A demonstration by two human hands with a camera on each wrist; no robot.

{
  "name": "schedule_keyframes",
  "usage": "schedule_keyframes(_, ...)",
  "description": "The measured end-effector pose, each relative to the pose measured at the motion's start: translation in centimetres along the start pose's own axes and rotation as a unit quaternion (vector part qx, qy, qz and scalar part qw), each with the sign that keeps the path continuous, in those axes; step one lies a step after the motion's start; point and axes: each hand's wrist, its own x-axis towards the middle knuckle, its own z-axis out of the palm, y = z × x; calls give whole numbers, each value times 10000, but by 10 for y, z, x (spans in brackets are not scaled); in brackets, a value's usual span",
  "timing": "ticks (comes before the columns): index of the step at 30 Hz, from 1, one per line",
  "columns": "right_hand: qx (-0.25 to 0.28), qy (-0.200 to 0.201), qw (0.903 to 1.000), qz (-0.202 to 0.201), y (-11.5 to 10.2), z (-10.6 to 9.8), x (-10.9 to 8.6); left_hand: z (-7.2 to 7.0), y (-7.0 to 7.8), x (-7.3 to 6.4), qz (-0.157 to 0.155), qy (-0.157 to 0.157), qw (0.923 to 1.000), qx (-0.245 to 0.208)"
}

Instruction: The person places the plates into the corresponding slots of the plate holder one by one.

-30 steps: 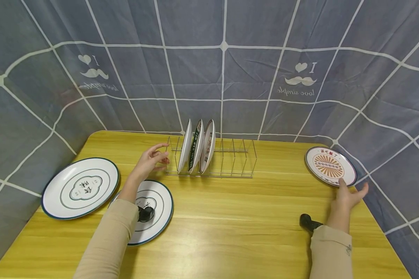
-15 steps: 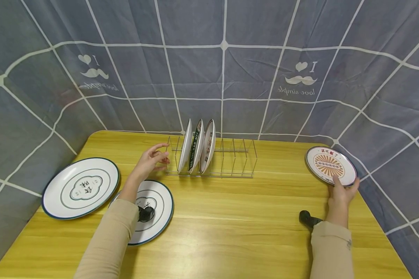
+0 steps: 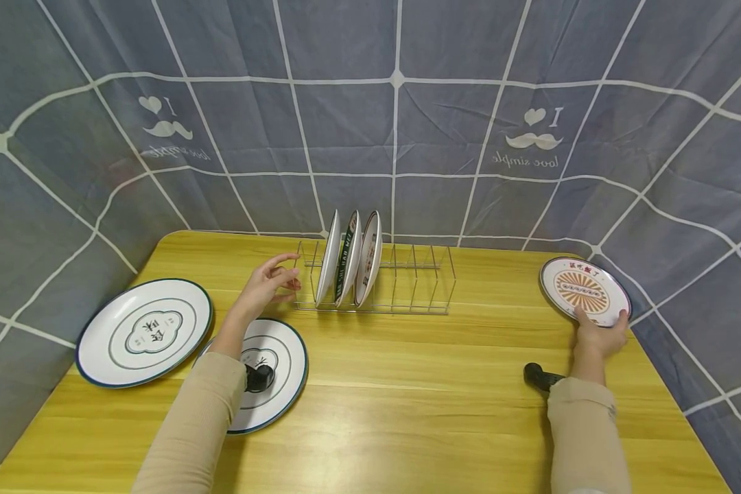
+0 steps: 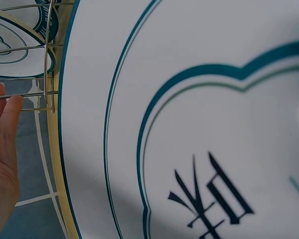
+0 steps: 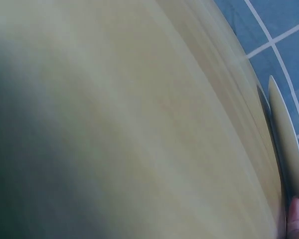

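Note:
At the far right, my right hand [image 3: 599,336] grips the near rim of a small oval plate [image 3: 586,288] with an orange sunburst print, thumb on top. In the right wrist view that plate [image 5: 286,139] shows edge-on just over the tabletop, with fingers [image 5: 295,214] at its rim. My left hand [image 3: 261,291] holds the left end of a wire dish rack [image 3: 407,313], its fingertips [image 4: 12,107] on the end wire. Three plates stand upright in the rack's left slots: a white one [image 3: 327,264], a green-patterned one [image 3: 346,264] and a red-printed one [image 3: 368,264].
On the left lies a large white plate [image 3: 142,333] with a blue rim. A similar plate [image 3: 287,387] lies partly under my left forearm. Black wrist cameras [image 3: 540,377] sit at both cuffs. A grey checked curtain [image 3: 346,123] surrounds the wooden table [image 3: 395,412].
My right hand has moved left and in to the small plate's near edge and taken hold of it, from lying spread beside it. The left hand has stayed at the rack.

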Motion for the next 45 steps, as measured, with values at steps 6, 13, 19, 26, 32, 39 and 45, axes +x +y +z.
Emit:
schedule_keyframes(6, -145, 143, 9998, 47, 1, 0, 1, 1, 1, -1, 65, -61, 9999, -84)
schedule_keyframes(13, 797, 134, 9958, 437, -1, 2, 2, 0, 1, -1, 50, -30, 10000, -24)
schedule_keyframes(19, 2522, -99, 9625, 991, -6, -4, 0, 0, 0, -1, 19, -36, 10000, -51)
schedule_keyframes(26, 2744, -1157, 9422, 1536, -8, -23, 4, -1, 1, -2, 32, -12, 10000, -46)
schedule_keyframes(32, 3374, -2127, 9004, 1734, -4, -33, 9, -1, 2, -1, 75, -55, 9999, -41)
schedule_keyframes(39, 3753, -2635, 8737, 1625, 2, -38, 8, -1, 2, -2, 75, -60, 10000, -14)
schedule_keyframes(45, 4305, -2875, 8430, 1464, 0, -40, 3, 0, 1, -2, 58, -77, 10000, 14)
